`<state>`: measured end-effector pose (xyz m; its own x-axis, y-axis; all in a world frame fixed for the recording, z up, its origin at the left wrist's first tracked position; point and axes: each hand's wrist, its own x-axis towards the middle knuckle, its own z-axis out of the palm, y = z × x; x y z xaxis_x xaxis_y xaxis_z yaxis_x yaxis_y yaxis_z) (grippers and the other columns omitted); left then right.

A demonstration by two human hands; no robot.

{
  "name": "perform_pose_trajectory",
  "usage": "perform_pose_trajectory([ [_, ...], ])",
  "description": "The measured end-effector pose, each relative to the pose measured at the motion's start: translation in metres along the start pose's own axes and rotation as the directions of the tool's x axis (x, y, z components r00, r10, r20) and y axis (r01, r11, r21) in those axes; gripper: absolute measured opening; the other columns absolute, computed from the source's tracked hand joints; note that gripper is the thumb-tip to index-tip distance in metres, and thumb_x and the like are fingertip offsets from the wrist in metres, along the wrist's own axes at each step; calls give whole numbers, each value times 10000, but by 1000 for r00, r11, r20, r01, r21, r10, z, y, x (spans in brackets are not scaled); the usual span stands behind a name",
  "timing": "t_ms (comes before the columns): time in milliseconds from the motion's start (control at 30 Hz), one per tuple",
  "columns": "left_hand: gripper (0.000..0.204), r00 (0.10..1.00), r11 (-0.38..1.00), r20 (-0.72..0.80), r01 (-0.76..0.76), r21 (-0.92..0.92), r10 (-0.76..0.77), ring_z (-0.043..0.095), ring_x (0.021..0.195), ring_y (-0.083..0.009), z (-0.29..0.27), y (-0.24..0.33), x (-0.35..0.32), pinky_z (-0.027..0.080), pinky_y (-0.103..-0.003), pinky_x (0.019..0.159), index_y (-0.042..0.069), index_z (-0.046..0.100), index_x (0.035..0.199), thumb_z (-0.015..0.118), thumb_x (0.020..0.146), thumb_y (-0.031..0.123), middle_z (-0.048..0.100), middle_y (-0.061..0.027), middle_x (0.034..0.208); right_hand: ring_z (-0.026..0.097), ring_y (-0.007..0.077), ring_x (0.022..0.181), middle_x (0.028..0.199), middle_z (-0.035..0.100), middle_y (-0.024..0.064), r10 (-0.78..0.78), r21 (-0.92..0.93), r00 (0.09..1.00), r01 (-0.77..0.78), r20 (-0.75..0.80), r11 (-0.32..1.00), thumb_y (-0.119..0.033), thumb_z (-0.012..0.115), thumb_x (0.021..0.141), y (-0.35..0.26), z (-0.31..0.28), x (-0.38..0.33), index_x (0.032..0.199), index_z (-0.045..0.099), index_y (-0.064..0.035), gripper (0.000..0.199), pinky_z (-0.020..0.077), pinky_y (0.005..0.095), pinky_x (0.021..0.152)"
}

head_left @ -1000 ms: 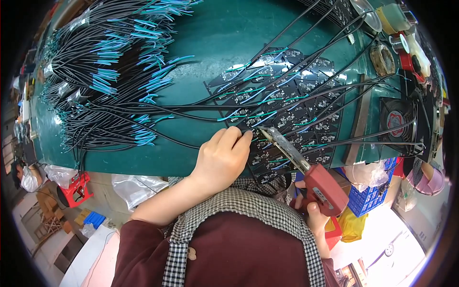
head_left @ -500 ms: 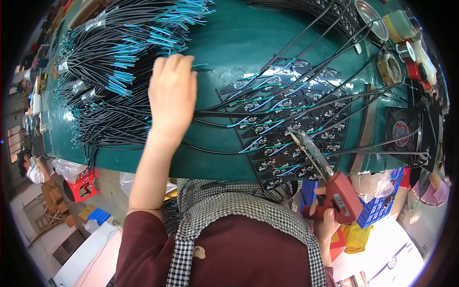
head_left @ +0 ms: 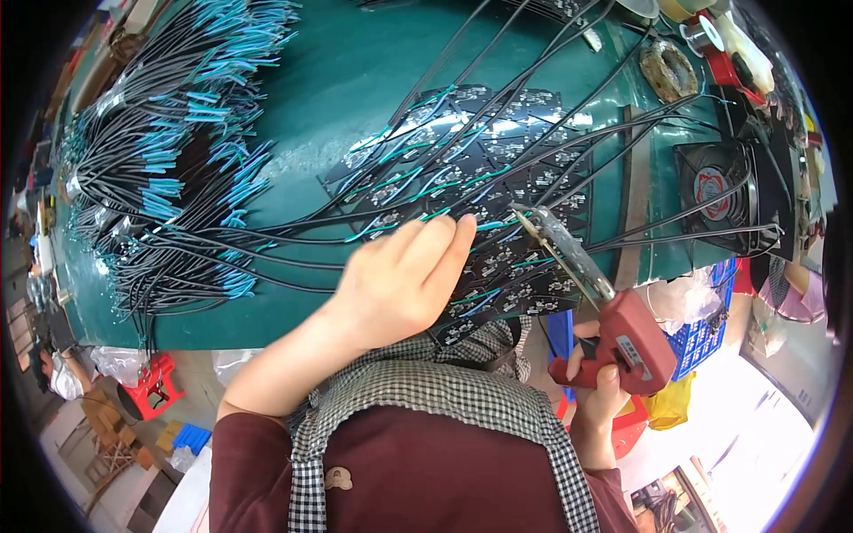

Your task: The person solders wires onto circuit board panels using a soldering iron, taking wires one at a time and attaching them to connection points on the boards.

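Observation:
My right hand is wrapped round the handle of a dark red soldering gun. Its metal barrel points up and left, and the tip is over the black circuit boards. Just left of that tip, my left hand is closed above the boards, fingertips together; what they pinch is hidden. Green and blue wire ends lie across the boards, joined to long black cables. At the far left rests a big pile of black cables with blue-green stripped ends.
To the right stand a fan, a solder spool and a brown ring-shaped pad. A flat bar lies beside the boards. Below the green table's edge are a red stool and a blue crate.
My left hand has moved right and nearer, from beside the cable pile to the boards by the soldering tip. My right hand still holds the soldering gun. The view has shifted.

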<state>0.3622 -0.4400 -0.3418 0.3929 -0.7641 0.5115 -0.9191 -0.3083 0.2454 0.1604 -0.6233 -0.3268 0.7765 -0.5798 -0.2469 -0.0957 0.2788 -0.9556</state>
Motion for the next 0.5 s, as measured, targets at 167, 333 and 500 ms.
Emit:
perform_pose_trajectory([
  [167,315,984,990,115,137,-32,-132,524,576,-164,23,7,-8,430,-268,460,-35,618,970,628,656,-20,478,-49,718,553,139,604,1038,605,180,78,-67,993,-73,84,995,-384,722,761,-3,-5,1,1248,439,35,702,436,234,517],
  [333,282,984,988,98,151,-23,-148,498,530,-145,31,7,-7,413,-260,435,-1,623,935,643,654,-18,463,-30,690,571,161,660,1032,592,194,109,-66,989,-103,102,992,-376,721,763,1,-1,8,1245,429,36,698,442,238,492],
  [500,307,979,985,109,175,-5,-173,476,485,-129,31,7,-6,402,-255,417,19,628,945,639,641,-18,446,-22,678,544,127,605,1002,613,139,152,-56,978,-145,140,988,-358,716,772,-1,4,14,1206,483,21,621,420,235,526],
])
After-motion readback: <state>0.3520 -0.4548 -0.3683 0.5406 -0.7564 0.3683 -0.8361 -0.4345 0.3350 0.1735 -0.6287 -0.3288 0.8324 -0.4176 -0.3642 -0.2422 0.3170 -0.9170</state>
